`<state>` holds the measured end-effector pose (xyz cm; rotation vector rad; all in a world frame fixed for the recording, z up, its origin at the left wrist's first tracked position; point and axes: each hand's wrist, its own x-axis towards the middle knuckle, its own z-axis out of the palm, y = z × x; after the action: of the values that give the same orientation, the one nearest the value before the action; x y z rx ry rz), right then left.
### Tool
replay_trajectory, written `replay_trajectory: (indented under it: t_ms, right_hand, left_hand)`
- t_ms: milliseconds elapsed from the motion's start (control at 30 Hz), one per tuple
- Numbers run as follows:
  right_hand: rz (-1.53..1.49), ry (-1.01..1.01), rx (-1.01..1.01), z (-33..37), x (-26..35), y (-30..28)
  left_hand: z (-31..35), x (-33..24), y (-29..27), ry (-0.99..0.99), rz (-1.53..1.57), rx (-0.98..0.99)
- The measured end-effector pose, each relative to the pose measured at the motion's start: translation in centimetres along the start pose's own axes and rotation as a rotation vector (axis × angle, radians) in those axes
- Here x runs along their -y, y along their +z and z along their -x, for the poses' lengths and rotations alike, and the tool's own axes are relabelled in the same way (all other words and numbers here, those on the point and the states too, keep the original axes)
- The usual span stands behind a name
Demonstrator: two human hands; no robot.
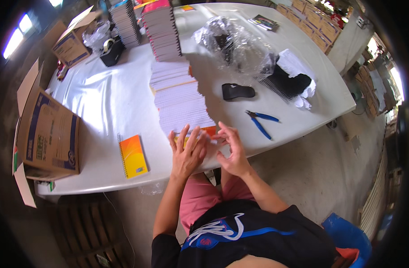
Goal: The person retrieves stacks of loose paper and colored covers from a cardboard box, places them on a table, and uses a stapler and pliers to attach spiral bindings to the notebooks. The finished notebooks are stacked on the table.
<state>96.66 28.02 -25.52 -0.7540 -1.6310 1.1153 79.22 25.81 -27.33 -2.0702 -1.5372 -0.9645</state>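
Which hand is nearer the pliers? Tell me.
Right. In the picture, the right hand is below and left of the pliers, not touching; the left hand is farther left, beyond the right.

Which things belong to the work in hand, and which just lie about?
Seemingly in use:
row of white-edged paper booklets, by left hand and right hand
orange-yellow spiral notebook

Seemingly lying about:
blue-handled metal pliers
crumpled clear plastic

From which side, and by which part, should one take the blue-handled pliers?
Probably by both blue handles, with the right hand coming from the right, near-edge side: the pliers lie flat, handles spread toward that side, jaws pointing left and away.
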Motion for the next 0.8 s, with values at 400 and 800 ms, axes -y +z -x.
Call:
replay_trajectory:
  t_ms: [400,800]
  right_hand:
    - [1.401,0.255,-0.224,-11.9,-7.8,-19.1]
    - [1.395,-0.029,-0.139,-9.0,-1.1,-21.8]
  left_hand:
    - [-0.4,-0.8,-0.6,0.047,-0.001,0.024]
    - [0.4,-2.7,0.1,-0.106,-0.025,-0.012]
